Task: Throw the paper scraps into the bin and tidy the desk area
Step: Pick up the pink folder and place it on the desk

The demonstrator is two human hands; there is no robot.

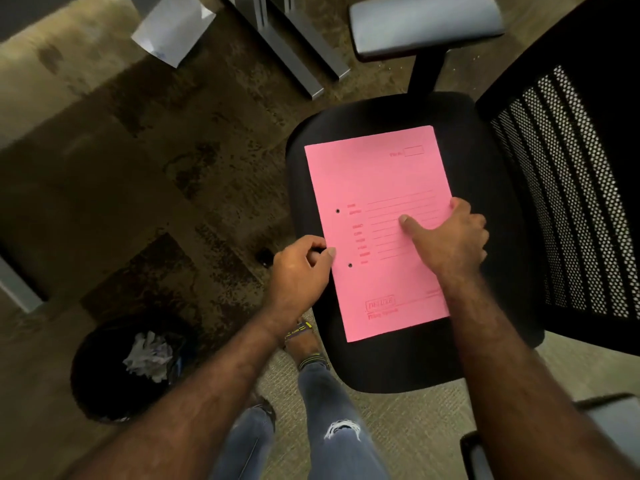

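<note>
Lying crumpled in a black bin (104,382) on the carpet at lower left, white paper scraps (149,356) sit well apart from a pink folder (377,216) flat on the seat of a black office chair (485,188). A person's left hand (299,275) pinches the folder's left edge with curled fingers, while the right hand (453,237) grips its right edge, thumb stretched flat across the cover. Another loose white sheet (173,27) lies on the floor at top left, beside grey desk legs (294,53).
</note>
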